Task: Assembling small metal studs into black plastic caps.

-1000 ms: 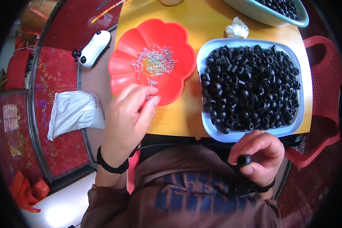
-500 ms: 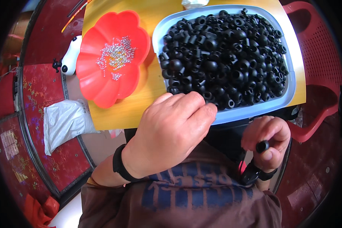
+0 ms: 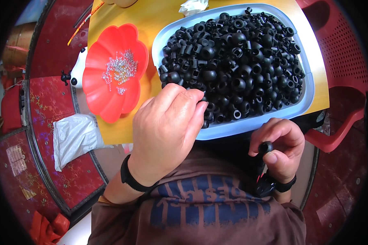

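Observation:
My left hand is closed over the near left corner of a pale blue tray. Its fingertips are pinched together, and what lies between them, if anything, is hidden. Heaped in the tray are many small black plastic parts, round caps and short collars with holes. In front of the tray's near right side, my right hand grips one black plastic cap between thumb and fingers, its hollow opening showing. Left of the tray, a red scalloped bowl holds a scatter of small silvery pieces.
Everything stands on a yellow tabletop. Crumpled white plastic lies beyond the tray. A red plastic chair is at the right. To the left are a white plastic bag and a white object with black knobs.
My left hand has shifted left and slightly away from me along the tray's edge. My right hand, still holding the black cap, has come a little left. The view has moved slightly too.

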The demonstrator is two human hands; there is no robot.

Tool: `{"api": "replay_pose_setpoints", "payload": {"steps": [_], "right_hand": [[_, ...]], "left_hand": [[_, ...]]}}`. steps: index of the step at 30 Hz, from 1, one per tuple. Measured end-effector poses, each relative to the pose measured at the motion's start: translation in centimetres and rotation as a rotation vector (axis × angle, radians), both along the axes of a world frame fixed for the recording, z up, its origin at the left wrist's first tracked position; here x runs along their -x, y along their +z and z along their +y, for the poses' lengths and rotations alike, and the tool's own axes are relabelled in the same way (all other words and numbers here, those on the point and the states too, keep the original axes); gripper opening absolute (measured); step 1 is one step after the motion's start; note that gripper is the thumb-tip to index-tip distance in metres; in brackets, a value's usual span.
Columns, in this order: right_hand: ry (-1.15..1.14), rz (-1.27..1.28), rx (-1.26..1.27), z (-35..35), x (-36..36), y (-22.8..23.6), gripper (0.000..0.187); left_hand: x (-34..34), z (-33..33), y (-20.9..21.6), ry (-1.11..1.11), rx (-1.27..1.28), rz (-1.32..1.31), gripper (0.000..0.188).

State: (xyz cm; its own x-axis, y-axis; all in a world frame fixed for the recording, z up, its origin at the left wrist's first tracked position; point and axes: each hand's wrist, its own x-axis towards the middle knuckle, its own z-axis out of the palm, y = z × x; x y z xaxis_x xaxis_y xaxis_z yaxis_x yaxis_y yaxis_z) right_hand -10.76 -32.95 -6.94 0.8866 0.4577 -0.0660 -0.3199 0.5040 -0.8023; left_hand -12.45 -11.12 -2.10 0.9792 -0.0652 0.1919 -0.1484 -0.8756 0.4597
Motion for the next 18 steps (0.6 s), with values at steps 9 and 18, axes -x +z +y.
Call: {"api": "replay_pose_setpoints", "payload": {"steps": [9, 18], "right_hand": [[0.033, 0.014, 0.038, 0.0, -0.3, 0.5, 0.025], [0.054, 0.027, 0.089, -0.2, 0.1, 1.1, 0.020]], "left_hand": [[-1.5, 0.0, 0.0, 0.080, -0.014, -0.066, 0.020], [-1.2, -0.4, 0.3, 0.016, -0.038, -0.079, 0.019]]}}
